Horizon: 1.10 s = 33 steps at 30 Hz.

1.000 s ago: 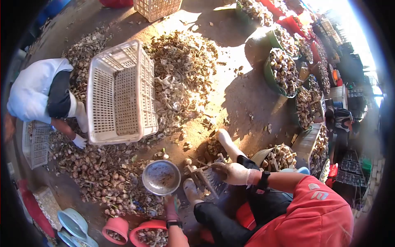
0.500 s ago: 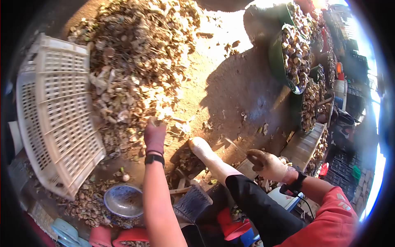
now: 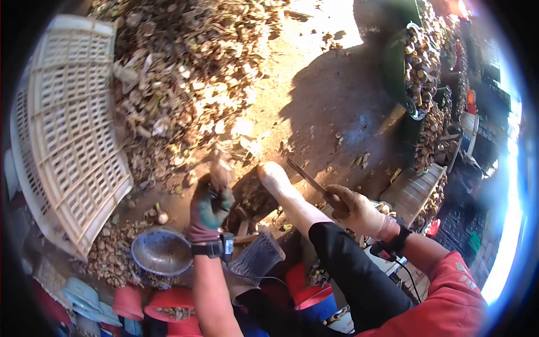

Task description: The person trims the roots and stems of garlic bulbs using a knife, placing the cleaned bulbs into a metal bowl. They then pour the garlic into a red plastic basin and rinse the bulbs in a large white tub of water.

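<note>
My left hand (image 3: 211,208), in a glove with a green palm, is closed around the lower end of a light-brown bulb-shaped vegetable (image 3: 222,172). Its rounded top points up and away from me; the exact kind cannot be made out. In a pale glove, my right hand (image 3: 359,212) grips the handle of a knife (image 3: 309,178), whose long dark blade points up and to the left. A gap separates the blade from the bulb. My outstretched leg with a whitish boot (image 3: 276,178) lies between the two hands.
Beyond my left hand lies a large heap of dry peelings (image 3: 191,73). White plastic crates (image 3: 76,123) lean at the left, near a metal bowl (image 3: 161,251). Green tubs (image 3: 396,73) full of brown pieces line the right. Red buckets (image 3: 128,302) stand at lower left.
My left hand has turned, showing its green palm, and the bulb now stands up plainly from it. The knife has swung into clearer view. The whole view has shifted somewhat.
</note>
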Each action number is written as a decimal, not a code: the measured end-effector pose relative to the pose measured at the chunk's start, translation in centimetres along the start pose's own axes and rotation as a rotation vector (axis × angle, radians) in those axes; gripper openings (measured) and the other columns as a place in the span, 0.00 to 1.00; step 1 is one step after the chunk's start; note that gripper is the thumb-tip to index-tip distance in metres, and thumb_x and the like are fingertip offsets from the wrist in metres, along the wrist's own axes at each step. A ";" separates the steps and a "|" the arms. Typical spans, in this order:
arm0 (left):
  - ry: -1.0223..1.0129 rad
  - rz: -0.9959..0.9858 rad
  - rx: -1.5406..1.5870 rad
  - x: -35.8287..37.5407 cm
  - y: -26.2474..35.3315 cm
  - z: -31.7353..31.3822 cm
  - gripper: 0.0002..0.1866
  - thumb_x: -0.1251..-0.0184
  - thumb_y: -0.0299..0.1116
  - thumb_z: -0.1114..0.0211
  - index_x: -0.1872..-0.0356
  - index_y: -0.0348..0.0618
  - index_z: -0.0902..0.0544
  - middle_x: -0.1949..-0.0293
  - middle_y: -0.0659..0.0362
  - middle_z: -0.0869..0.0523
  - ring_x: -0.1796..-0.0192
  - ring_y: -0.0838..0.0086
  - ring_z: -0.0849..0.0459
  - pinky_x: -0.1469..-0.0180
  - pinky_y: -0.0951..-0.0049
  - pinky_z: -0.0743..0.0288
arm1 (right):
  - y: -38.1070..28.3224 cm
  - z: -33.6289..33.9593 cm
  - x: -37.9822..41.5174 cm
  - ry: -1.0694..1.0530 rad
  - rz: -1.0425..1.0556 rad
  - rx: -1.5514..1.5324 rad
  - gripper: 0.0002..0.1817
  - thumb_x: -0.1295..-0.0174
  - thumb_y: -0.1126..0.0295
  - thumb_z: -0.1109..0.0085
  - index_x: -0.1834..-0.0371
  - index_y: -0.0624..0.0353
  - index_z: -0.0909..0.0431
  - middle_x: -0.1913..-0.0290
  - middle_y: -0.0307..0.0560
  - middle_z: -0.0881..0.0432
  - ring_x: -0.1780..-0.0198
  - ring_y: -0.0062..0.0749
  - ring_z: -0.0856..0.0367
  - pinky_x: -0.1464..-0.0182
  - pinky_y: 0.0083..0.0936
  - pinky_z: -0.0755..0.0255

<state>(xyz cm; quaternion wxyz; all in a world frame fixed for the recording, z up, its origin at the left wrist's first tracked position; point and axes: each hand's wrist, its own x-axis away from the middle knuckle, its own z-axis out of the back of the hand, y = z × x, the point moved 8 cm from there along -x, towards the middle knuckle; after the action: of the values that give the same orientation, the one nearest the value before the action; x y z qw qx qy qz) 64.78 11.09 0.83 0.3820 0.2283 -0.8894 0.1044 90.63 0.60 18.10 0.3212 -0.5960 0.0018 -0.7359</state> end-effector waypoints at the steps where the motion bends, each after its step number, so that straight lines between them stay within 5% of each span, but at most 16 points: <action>1: -0.091 -0.015 -0.017 1.7 0.2 -1.8 0.14 0.39 0.33 0.38 0.52 0.46 0.23 0.70 0.59 0.23 0.72 0.76 0.28 0.72 0.76 0.36 | -1.3 -0.4 -0.1 0.017 0.037 -0.010 0.30 0.45 0.75 0.41 0.36 0.61 0.35 0.53 0.56 0.19 0.52 0.43 0.18 0.52 0.32 0.25; 5: 0.050 -0.069 0.027 7.7 -0.7 0.3 0.18 0.44 0.46 0.33 0.62 0.46 0.25 0.78 0.60 0.28 0.80 0.77 0.37 0.80 0.81 0.44 | -4.6 -3.5 0.2 -0.007 0.089 -0.015 0.27 0.45 0.77 0.43 0.39 0.60 0.34 0.53 0.55 0.18 0.51 0.40 0.17 0.51 0.29 0.25; 8: 0.109 -0.114 0.135 11.5 -1.4 2.8 0.17 0.44 0.45 0.33 0.62 0.45 0.25 0.78 0.60 0.28 0.80 0.76 0.38 0.79 0.80 0.43 | -7.0 -5.9 0.7 0.024 0.224 0.001 0.27 0.45 0.77 0.42 0.39 0.57 0.34 0.55 0.53 0.18 0.53 0.40 0.17 0.53 0.29 0.25; 9: -0.058 -0.115 0.282 12.6 -2.3 3.9 0.16 0.40 0.40 0.38 0.56 0.40 0.24 0.65 0.54 0.18 0.70 0.68 0.20 0.72 0.68 0.27 | -7.9 -6.7 0.9 0.022 0.237 0.019 0.27 0.45 0.77 0.42 0.39 0.57 0.34 0.55 0.54 0.18 0.54 0.42 0.17 0.54 0.29 0.25; 10: 0.222 -0.259 0.165 14.9 -2.8 7.4 0.17 0.39 0.42 0.36 0.56 0.41 0.23 0.62 0.55 0.18 0.65 0.69 0.17 0.68 0.68 0.22 | -8.7 -7.8 1.0 0.018 0.251 0.035 0.28 0.46 0.77 0.42 0.39 0.57 0.35 0.56 0.54 0.18 0.55 0.43 0.17 0.54 0.30 0.25; 16: 0.189 -0.311 0.211 26.6 -4.8 11.0 0.20 0.37 0.37 0.38 0.45 0.40 0.26 0.53 0.56 0.20 0.53 0.69 0.18 0.56 0.67 0.18 | -10.1 -13.4 2.1 -0.062 0.218 0.156 0.29 0.46 0.76 0.40 0.38 0.58 0.34 0.57 0.54 0.20 0.58 0.43 0.17 0.55 0.31 0.24; 18: 0.256 -0.275 0.412 30.7 -5.3 15.6 0.23 0.39 0.33 0.39 0.42 0.41 0.29 0.58 0.57 0.21 0.62 0.71 0.20 0.64 0.71 0.20 | -11.1 -15.0 2.6 -0.086 0.239 0.182 0.29 0.46 0.77 0.40 0.38 0.59 0.34 0.57 0.53 0.20 0.57 0.41 0.18 0.55 0.30 0.25; 19: 0.114 -0.282 0.402 32.7 -4.5 16.6 0.23 0.38 0.33 0.40 0.42 0.41 0.29 0.62 0.58 0.21 0.65 0.73 0.21 0.69 0.75 0.24 | -11.6 -15.8 2.8 -0.107 0.261 0.192 0.29 0.47 0.77 0.41 0.39 0.59 0.34 0.57 0.53 0.21 0.57 0.40 0.19 0.54 0.29 0.25; 20: 0.306 -0.391 0.260 34.2 -2.4 16.9 0.22 0.37 0.34 0.41 0.42 0.43 0.29 0.68 0.59 0.21 0.70 0.77 0.23 0.74 0.76 0.28 | -11.4 -16.5 2.9 -0.111 0.263 0.209 0.29 0.47 0.77 0.41 0.39 0.59 0.34 0.57 0.53 0.21 0.57 0.40 0.19 0.54 0.29 0.25; 23: 0.489 -0.486 0.569 35.1 -0.5 20.2 0.19 0.35 0.37 0.41 0.45 0.44 0.26 0.75 0.62 0.24 0.77 0.78 0.27 0.75 0.77 0.32 | -10.8 -18.0 2.8 -0.054 0.282 0.254 0.28 0.47 0.72 0.38 0.40 0.51 0.30 0.56 0.54 0.20 0.53 0.47 0.20 0.53 0.33 0.25; 26: 0.761 -0.402 0.370 33.8 -0.1 22.5 0.16 0.34 0.41 0.41 0.51 0.45 0.23 0.75 0.63 0.27 0.75 0.77 0.29 0.71 0.75 0.32 | -10.3 -19.0 2.3 -0.055 0.268 0.273 0.28 0.47 0.73 0.39 0.40 0.51 0.31 0.55 0.53 0.21 0.53 0.46 0.20 0.53 0.33 0.25; 28: 0.566 -0.289 -0.420 29.1 0.7 21.7 0.16 0.35 0.40 0.41 0.53 0.41 0.22 0.70 0.60 0.19 0.68 0.73 0.21 0.64 0.73 0.26 | -10.5 -19.2 2.0 -0.060 0.246 0.288 0.27 0.47 0.76 0.41 0.41 0.56 0.31 0.55 0.53 0.22 0.53 0.41 0.20 0.51 0.30 0.26; 30: 0.613 -0.362 -1.065 24.5 1.1 20.7 0.19 0.39 0.38 0.41 0.51 0.37 0.23 0.58 0.52 0.15 0.57 0.64 0.16 0.55 0.67 0.23 | -10.3 -19.2 1.6 -0.064 0.222 0.300 0.26 0.47 0.78 0.43 0.41 0.61 0.32 0.54 0.54 0.22 0.52 0.37 0.21 0.49 0.27 0.27; 31: 0.608 -0.352 -1.060 22.4 1.4 19.7 0.19 0.39 0.38 0.41 0.51 0.37 0.23 0.58 0.52 0.15 0.57 0.64 0.16 0.55 0.67 0.23 | -10.3 -19.0 1.3 -0.063 0.238 0.282 0.26 0.47 0.77 0.42 0.41 0.60 0.32 0.55 0.54 0.22 0.52 0.39 0.20 0.49 0.28 0.27; 33: 0.786 0.088 -1.579 19.6 0.8 19.7 0.25 0.45 0.37 0.38 0.47 0.34 0.25 0.50 0.44 0.18 0.48 0.53 0.19 0.48 0.61 0.26 | -9.6 -18.7 0.8 -0.062 0.240 0.267 0.27 0.46 0.75 0.42 0.40 0.59 0.33 0.56 0.55 0.21 0.53 0.41 0.20 0.49 0.30 0.27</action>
<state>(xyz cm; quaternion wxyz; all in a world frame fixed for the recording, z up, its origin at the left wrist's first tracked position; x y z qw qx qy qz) 40.11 -1.68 1.59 0.7021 -0.1891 -0.5140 -0.4551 69.57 0.75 17.04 0.4829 -0.5657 -0.0348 -0.6675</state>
